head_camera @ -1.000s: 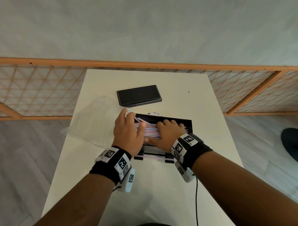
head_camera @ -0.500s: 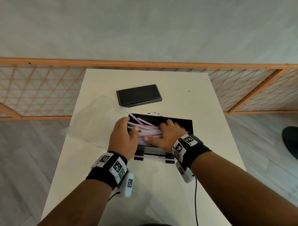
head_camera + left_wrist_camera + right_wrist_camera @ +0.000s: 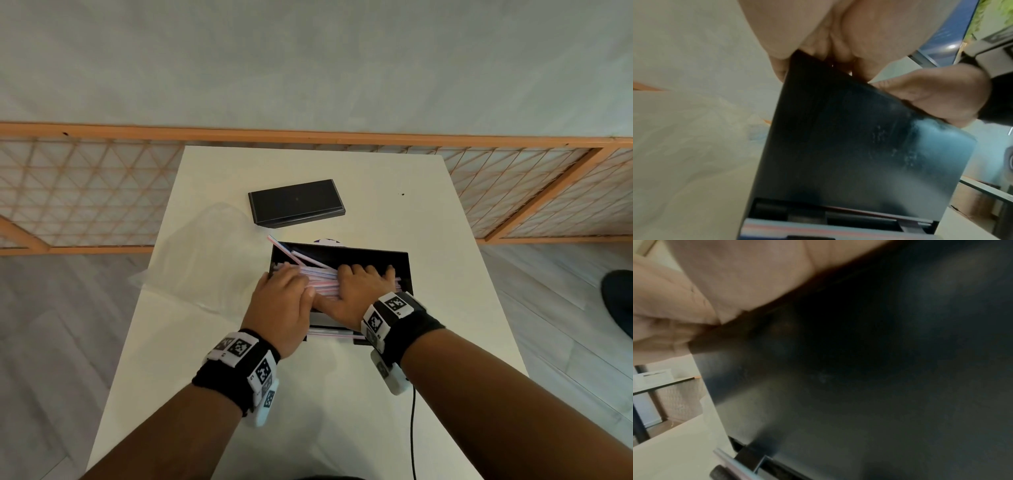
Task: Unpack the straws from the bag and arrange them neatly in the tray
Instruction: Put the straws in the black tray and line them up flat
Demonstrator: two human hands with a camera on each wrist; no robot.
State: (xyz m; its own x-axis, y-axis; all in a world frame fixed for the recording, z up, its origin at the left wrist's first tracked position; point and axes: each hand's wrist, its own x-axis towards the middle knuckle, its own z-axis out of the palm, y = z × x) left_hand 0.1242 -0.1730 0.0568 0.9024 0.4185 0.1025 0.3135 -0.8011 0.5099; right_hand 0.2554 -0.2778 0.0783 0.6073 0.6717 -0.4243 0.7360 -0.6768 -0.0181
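A black tray (image 3: 346, 249) stands mid-table and holds a pile of pink, blue and white striped straws (image 3: 320, 278). My left hand (image 3: 284, 278) is at the tray's left end, its fingers curled down over the straw ends. My right hand (image 3: 366, 275) lies spread flat on the pile and presses it down. Two straws (image 3: 287, 253) still slant toward the back left corner. In the left wrist view the tray's dark wall (image 3: 859, 146) fills the middle, my fingers (image 3: 838, 40) hook over its edge, and the right hand (image 3: 931, 97) shows beyond. The right wrist view shows mostly the tray wall (image 3: 879, 369).
The empty clear bag (image 3: 205, 260) lies crumpled left of the tray. A black lid (image 3: 296, 202) sits behind it. A loose straw (image 3: 335, 334) lies along the tray's near foot. A cable (image 3: 412, 431) hangs from my right wrist. An orange lattice fence (image 3: 85, 192) stands behind the table.
My left hand drew back to the left, then moved right again against the straw ends. The fanned-out straws are now more gathered. The right hand stayed on the pile.
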